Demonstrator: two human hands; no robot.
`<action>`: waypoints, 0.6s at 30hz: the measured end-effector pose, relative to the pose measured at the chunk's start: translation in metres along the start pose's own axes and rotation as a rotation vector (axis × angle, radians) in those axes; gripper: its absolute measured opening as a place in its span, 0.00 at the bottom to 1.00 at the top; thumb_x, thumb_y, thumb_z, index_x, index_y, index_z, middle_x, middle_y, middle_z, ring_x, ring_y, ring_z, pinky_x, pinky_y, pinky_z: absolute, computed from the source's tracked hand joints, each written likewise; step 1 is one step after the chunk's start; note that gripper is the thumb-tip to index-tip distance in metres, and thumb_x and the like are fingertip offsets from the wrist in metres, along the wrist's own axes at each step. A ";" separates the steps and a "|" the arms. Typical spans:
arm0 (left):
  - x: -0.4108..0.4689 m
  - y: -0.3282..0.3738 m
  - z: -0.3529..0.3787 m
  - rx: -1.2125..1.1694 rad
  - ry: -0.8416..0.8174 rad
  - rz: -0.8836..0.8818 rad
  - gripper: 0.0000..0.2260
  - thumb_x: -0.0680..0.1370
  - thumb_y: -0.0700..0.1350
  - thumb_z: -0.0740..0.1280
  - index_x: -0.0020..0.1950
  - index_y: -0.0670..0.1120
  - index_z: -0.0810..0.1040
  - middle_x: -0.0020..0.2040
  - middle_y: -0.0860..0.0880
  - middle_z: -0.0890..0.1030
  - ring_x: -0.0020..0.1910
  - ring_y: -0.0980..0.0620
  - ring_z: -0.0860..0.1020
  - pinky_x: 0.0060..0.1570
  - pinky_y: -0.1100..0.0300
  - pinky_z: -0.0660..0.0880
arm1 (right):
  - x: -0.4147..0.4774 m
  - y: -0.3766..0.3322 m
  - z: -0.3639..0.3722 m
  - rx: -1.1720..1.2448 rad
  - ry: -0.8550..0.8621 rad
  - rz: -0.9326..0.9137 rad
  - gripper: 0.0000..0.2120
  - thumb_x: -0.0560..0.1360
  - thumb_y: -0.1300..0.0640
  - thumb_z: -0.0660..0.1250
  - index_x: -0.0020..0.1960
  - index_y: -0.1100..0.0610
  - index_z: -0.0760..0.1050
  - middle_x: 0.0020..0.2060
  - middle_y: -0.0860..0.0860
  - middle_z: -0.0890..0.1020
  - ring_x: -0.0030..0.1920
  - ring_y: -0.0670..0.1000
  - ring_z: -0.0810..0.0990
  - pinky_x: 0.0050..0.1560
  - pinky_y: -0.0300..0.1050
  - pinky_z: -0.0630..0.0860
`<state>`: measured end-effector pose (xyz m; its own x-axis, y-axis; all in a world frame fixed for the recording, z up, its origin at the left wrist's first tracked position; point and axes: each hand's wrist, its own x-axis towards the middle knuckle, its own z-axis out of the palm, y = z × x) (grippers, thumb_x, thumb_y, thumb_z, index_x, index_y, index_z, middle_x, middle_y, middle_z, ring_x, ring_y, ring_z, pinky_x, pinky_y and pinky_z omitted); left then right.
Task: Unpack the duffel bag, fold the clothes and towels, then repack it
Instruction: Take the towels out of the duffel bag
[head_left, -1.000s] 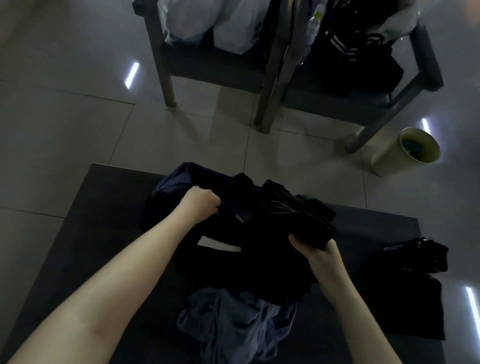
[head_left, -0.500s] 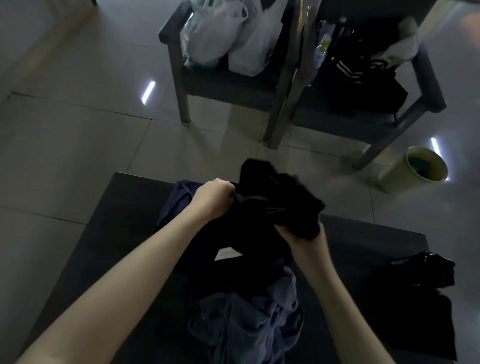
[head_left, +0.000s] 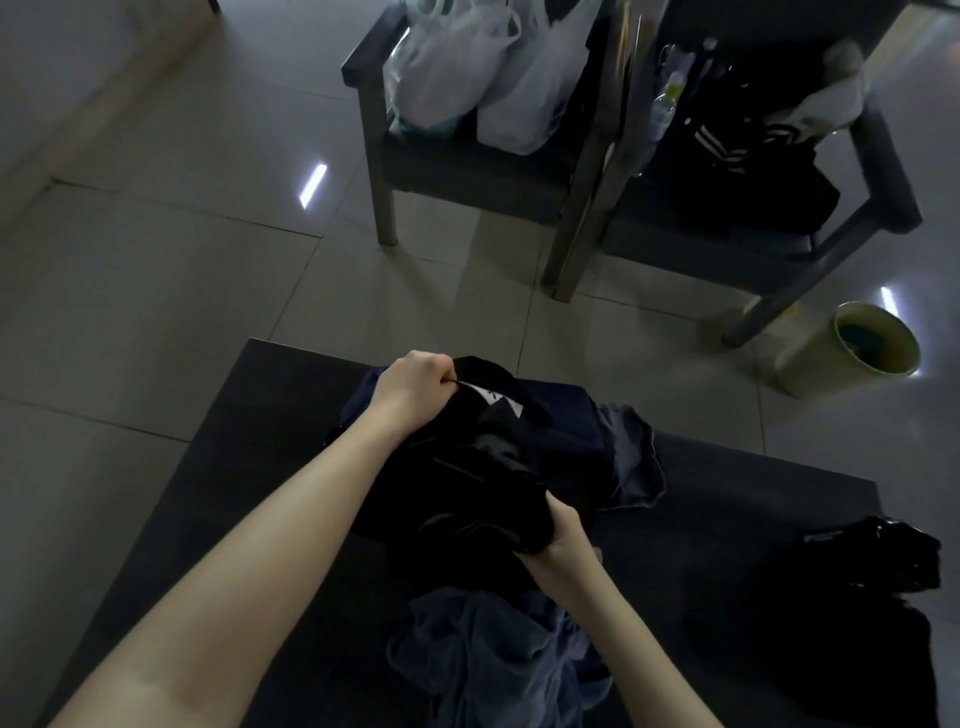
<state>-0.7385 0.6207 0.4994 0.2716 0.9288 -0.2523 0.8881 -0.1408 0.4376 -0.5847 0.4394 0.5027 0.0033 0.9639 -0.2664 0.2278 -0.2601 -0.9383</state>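
A black garment (head_left: 478, 483) with a white label near its top is stretched over a dark table (head_left: 249, 447). My left hand (head_left: 413, 384) grips its far edge beside the label. My right hand (head_left: 563, 540) grips its near bunched end. Under it lies a navy garment (head_left: 566, 421) with a blue-grey cloth (head_left: 631, 462) sticking out to the right. A crumpled blue-grey garment (head_left: 493, 654) lies at the near edge. The black duffel bag (head_left: 878, 587) sits on the table's right side, dim and hard to make out.
Two dark chairs stand beyond the table on the tiled floor. The left chair (head_left: 483, 171) holds white plastic bags (head_left: 467, 67). The right chair (head_left: 779, 239) holds dark clothing and a bottle (head_left: 667, 104). A pale green waste bin (head_left: 852, 358) stands on the floor at the right.
Both hands have pulled the black garment apart: the left moved farther away with the labelled edge, the right drew back toward me. The view shifted, showing more of the chairs.
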 end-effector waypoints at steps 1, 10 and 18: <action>0.003 0.003 -0.002 -0.034 0.022 -0.002 0.07 0.76 0.46 0.65 0.49 0.47 0.81 0.51 0.45 0.81 0.51 0.42 0.78 0.50 0.55 0.74 | 0.000 -0.002 0.001 -0.016 -0.046 0.004 0.16 0.66 0.56 0.72 0.51 0.45 0.74 0.43 0.33 0.82 0.47 0.38 0.80 0.48 0.33 0.74; 0.004 -0.003 -0.013 -0.125 -0.016 0.087 0.05 0.74 0.49 0.70 0.46 0.48 0.82 0.46 0.48 0.82 0.48 0.47 0.79 0.51 0.54 0.75 | 0.020 0.003 0.016 -0.209 -0.060 -0.085 0.27 0.71 0.63 0.67 0.69 0.49 0.71 0.61 0.45 0.79 0.63 0.44 0.75 0.63 0.47 0.73; 0.000 -0.018 -0.016 -0.150 0.009 0.191 0.03 0.74 0.45 0.70 0.44 0.47 0.82 0.43 0.50 0.81 0.45 0.50 0.79 0.48 0.56 0.75 | 0.062 -0.003 0.026 -0.644 0.285 -0.072 0.22 0.74 0.61 0.66 0.68 0.56 0.71 0.60 0.53 0.76 0.55 0.57 0.77 0.42 0.45 0.73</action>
<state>-0.7609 0.6284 0.5053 0.4254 0.8933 -0.1453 0.7555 -0.2621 0.6004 -0.6106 0.4983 0.4835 0.2010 0.9779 -0.0576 0.7676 -0.1938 -0.6109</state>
